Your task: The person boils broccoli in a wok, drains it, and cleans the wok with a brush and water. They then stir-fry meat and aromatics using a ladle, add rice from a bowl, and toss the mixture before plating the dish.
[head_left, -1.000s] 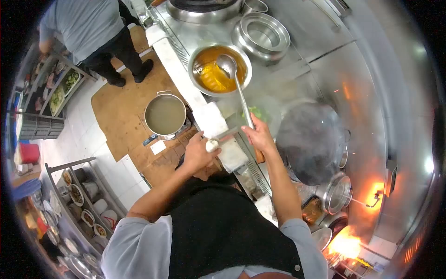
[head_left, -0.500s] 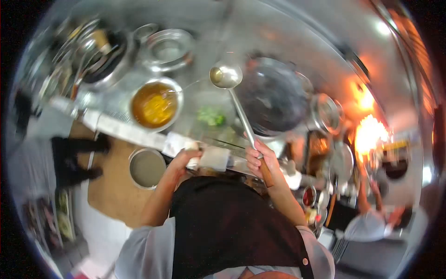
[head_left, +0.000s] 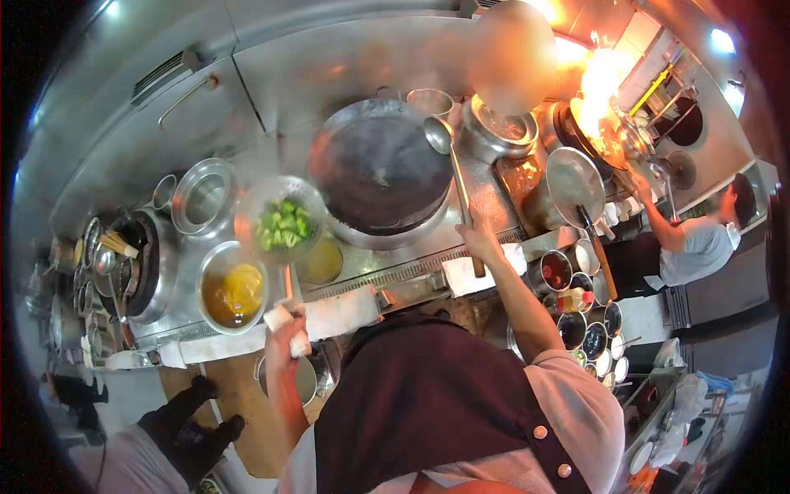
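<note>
My left hand (head_left: 285,339) is closed around a white cloth (head_left: 298,328) at the handle of a round strainer (head_left: 247,216), which holds chopped green vegetables (head_left: 284,224). The strainer is above a container of yellowish liquid (head_left: 323,262), left of a large dark wok (head_left: 380,169) with haze over it. My right hand (head_left: 480,238) grips the long handle of a metal ladle (head_left: 439,136), its bowl at the wok's right edge. A metal bowl (head_left: 209,288) with yellow contents in brown liquid stands left of the container.
At the right, a co-worker (head_left: 695,247) works by a flaming wok (head_left: 605,144). Sauce containers (head_left: 555,270) stand right of my right arm. Metal pots (head_left: 203,198) and another wok (head_left: 148,263) are at the left. Another person's legs (head_left: 193,428) show at lower left.
The view has shifted. My left hand now holds the strainer, and the greens are raised in it. The ladle has moved from left of the wok to its right edge.
</note>
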Action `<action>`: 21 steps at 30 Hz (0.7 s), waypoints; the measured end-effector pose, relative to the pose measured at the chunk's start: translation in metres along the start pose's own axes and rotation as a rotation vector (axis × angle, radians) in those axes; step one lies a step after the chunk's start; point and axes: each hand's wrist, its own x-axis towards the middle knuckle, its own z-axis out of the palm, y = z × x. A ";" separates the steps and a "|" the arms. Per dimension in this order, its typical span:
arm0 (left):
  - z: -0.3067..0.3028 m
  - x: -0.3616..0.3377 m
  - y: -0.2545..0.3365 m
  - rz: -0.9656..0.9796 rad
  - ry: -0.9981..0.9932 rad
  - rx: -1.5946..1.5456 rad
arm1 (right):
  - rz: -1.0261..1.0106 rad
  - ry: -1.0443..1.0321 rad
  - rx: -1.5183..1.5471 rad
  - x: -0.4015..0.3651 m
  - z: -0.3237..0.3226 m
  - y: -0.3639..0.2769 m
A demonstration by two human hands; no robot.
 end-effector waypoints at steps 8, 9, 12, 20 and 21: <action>0.088 0.108 0.010 0.360 -0.064 1.010 | 0.253 -0.315 0.240 -0.038 0.087 -0.107; 0.093 0.124 -0.005 0.420 0.054 1.211 | 0.204 -0.288 0.196 -0.016 0.106 -0.086; 0.082 0.137 -0.032 0.561 0.244 1.282 | -0.019 -0.060 -0.094 0.008 0.095 -0.065; -0.020 0.019 -0.121 0.228 0.272 0.467 | 0.164 0.093 0.181 -0.082 -0.024 -0.076; -0.027 0.004 -0.132 0.143 0.260 0.378 | 0.178 0.100 0.275 -0.093 -0.042 -0.067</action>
